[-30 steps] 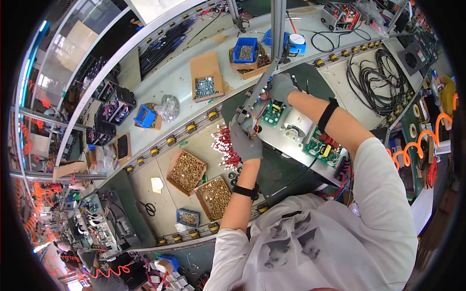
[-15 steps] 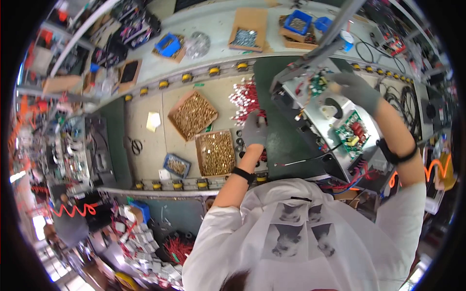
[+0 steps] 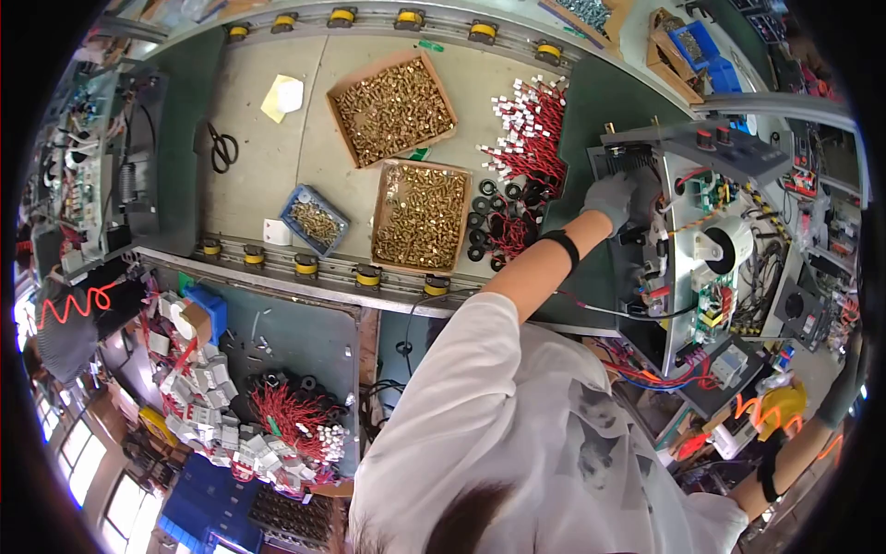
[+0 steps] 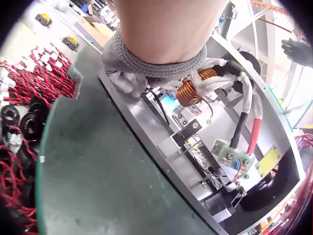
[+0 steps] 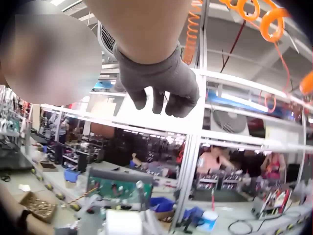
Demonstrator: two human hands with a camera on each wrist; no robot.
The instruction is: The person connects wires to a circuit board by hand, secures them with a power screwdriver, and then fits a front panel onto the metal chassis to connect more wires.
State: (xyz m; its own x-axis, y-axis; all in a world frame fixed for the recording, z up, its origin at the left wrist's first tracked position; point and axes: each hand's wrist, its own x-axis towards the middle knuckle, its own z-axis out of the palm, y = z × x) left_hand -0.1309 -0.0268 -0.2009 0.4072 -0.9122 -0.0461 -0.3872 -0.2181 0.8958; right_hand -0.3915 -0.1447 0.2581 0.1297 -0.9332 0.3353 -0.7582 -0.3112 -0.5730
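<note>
An opened metal machine chassis [image 3: 678, 277] with circuit boards, a white cylinder and thick cables stands on a dark green mat [image 4: 98, 161]. My gloved left hand [image 3: 611, 198] is at its left side. In the left wrist view, the left hand [image 4: 129, 78] lies across the chassis rim near a copper coil [image 4: 190, 93]; its fingertips are hidden, and I cannot tell whether they hold anything. Out at the far right, my gloved right hand [image 3: 842, 388] is raised away from the chassis. Its fingers [image 5: 178, 105] hang loosely bent, holding nothing, in the right wrist view.
Red wires with white connectors [image 3: 531, 129] and black rings [image 3: 477, 235] lie left of the mat. Two cardboard boxes of brass parts [image 3: 378, 212] and a blue bin [image 3: 314, 220] sit farther left, with scissors [image 3: 221, 148]. An orange coiled hose [image 5: 271, 24] hangs near the right hand.
The head view has swung. My left hand has gone from beside the red wires to the chassis's left side. My right hand has left the chassis and moved out to the far right.
</note>
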